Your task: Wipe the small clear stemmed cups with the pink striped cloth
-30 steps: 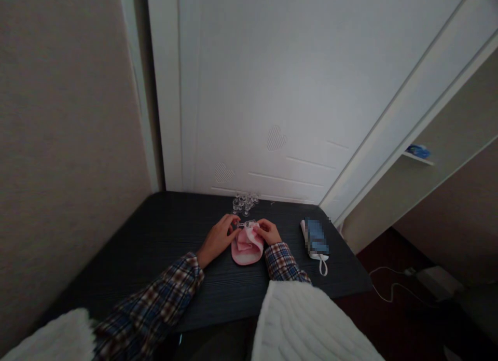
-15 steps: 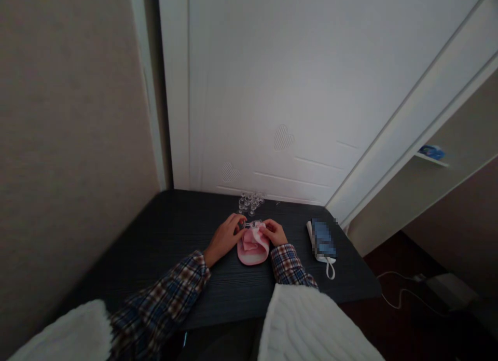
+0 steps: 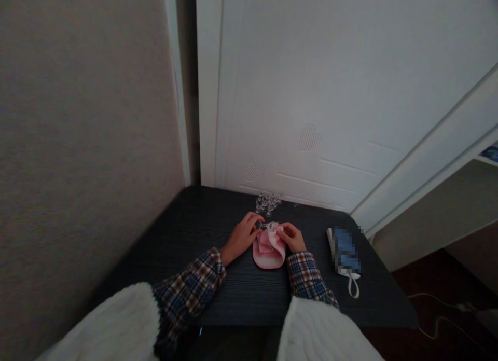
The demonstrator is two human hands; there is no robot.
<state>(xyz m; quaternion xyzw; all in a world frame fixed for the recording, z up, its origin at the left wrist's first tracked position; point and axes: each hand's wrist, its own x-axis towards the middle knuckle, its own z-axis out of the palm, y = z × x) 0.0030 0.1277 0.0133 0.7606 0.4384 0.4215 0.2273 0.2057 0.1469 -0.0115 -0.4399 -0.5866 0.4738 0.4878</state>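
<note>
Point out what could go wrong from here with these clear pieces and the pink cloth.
The clear piece in the left hand might slip, as only fingertips hold it. The loose clear pieces stand just beyond the hands, so a forward nudge could topple some. The pink cloth is bunched at the right hand and might snag the held piece.

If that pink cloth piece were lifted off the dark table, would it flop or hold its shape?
The pink cloth piece would probably sag: it already folds and curls beside the right hand. Its rounded near edge keeps a smooth curve, so it may have a little body. It looks like thin fabric, so likely light and unlikely to roll.
</note>
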